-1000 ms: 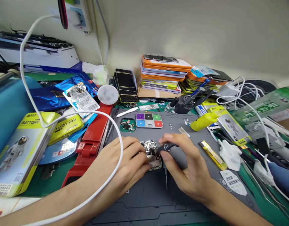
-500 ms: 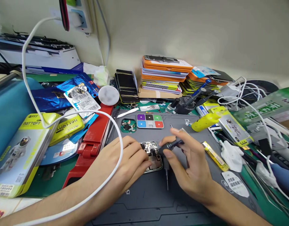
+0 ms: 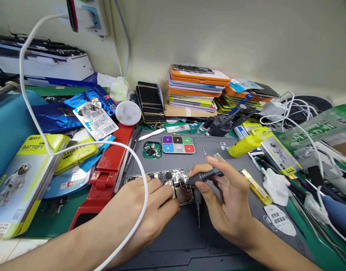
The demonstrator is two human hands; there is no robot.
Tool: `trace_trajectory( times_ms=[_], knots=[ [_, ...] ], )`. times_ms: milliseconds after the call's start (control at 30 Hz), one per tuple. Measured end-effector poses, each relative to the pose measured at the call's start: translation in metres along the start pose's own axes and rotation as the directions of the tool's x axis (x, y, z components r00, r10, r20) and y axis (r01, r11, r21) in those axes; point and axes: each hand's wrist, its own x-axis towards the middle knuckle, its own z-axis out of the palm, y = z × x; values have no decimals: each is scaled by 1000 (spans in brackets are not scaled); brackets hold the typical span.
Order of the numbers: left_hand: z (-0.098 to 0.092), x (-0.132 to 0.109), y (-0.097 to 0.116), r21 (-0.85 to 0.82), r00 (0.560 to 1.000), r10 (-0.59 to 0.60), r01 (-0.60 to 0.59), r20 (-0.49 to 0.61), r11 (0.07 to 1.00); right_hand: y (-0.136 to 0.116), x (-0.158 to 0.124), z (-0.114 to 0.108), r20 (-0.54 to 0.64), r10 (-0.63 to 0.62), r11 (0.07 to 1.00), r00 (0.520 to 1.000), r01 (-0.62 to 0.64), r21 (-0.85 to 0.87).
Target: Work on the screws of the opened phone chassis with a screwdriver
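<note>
An opened phone (image 3: 185,195) lies on the dark grey work mat (image 3: 173,241), its inner boards and metal parts showing. My left hand (image 3: 149,207) rests over its left part with curled fingers gripping it and covers much of the lower edge. In my right hand (image 3: 232,199), thumb and fingers are closed around a dark screwdriver (image 3: 206,175), held nearly level with its front end at the phone's right end. A second screwdriver (image 3: 198,205) with a thin shaft points down below that hand; how it is held is hidden.
Behind the phone sit a coloured screw tray (image 3: 178,149) and a small green board (image 3: 152,150). A yellow bottle (image 3: 245,146) stands right. A white cable (image 3: 133,150) loops over my left forearm. A red tool (image 3: 105,169) and battery boxes (image 3: 34,180) crowd the left.
My left hand has shifted back toward me, and more of the phone's far edge shows. The screwdriver in my right hand lies a little flatter, its front end closer over the phone.
</note>
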Motion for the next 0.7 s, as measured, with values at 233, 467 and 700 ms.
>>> trace_trajectory(
  times_ms=[233,467,700],
  knots=[
    [-3,2,0,-7,1000,-4,4,-13,1000,1,0,1,12,48,999,999,-48,2],
    [-6,4,-1,-3,1000,2,-2,-5,1000,0,3,3,8,122,992,992,-123,29],
    [-7,4,0,5,1000,-3,3,-26,1000,-3,15,7,4,181,981,984,-180,76]
  ],
)
